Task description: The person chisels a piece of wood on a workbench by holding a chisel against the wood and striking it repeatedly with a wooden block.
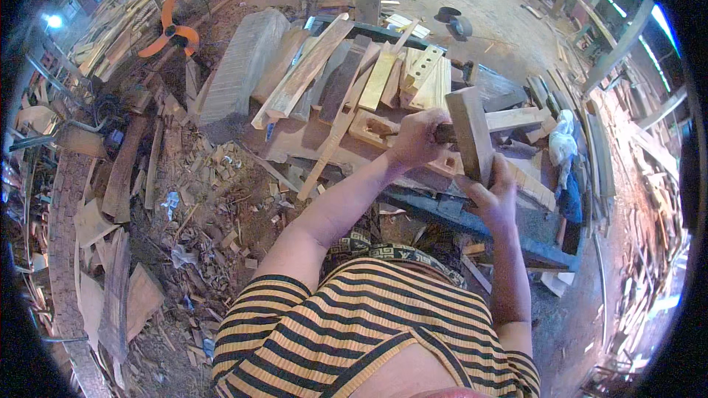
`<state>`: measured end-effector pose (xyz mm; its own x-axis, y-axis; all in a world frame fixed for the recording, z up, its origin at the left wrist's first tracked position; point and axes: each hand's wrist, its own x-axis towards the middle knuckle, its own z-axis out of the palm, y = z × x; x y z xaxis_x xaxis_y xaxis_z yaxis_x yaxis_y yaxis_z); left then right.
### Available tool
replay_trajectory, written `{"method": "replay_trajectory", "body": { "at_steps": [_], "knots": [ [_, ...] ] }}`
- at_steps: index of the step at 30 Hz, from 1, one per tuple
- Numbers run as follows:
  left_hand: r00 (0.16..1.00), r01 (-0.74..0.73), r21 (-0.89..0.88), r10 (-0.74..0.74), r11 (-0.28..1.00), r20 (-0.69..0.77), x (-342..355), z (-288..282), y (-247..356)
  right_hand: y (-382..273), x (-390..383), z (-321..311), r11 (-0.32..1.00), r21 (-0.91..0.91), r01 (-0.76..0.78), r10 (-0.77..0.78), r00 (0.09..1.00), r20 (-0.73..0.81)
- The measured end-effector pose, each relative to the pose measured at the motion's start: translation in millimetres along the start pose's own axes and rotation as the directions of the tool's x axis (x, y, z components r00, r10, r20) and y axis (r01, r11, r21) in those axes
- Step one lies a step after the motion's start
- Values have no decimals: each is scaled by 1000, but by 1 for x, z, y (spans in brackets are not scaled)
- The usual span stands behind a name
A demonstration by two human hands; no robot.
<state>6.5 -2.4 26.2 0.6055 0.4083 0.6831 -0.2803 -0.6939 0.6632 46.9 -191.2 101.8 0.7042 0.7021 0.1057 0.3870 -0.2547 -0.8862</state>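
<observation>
In front of me, over the workbench, my right hand (493,193) is closed round the lower end of a thick brown wooden block (472,133), which stands tilted. My left hand (419,140) is wrapped round a short dark handle-like piece (446,133) that meets the block's left side. Whether the two are joined like a mallet cannot be made out. Just below my left hand lies a pale wooden piece with a cut-out slot (372,128). Behind it rests a light wooden piece with a row of round holes (425,74).
Long wooden boards and strips (310,66) crowd the workbench (295,149). A large grey timber (243,66) lies at its left end. An orange-bladed fan (171,31) stands far left. Offcuts and shavings (214,206) litter the floor. A plastic bag (563,138) hangs at the right.
</observation>
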Motion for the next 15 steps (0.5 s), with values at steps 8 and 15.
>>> {"method": "replay_trajectory", "body": {
  "at_steps": [8, 15],
  "knots": [
    [1000, -25, -56, 24, 998, -12, -1, 5, -6, 1, -9, 1, 904, 335, 266, -210, 958, -193],
    [999, 7, -67, -4, 998, 47, -5, 4, -4, 10, -13, -7, 968, 218, 126, -110, 990, -86]
  ]
}}
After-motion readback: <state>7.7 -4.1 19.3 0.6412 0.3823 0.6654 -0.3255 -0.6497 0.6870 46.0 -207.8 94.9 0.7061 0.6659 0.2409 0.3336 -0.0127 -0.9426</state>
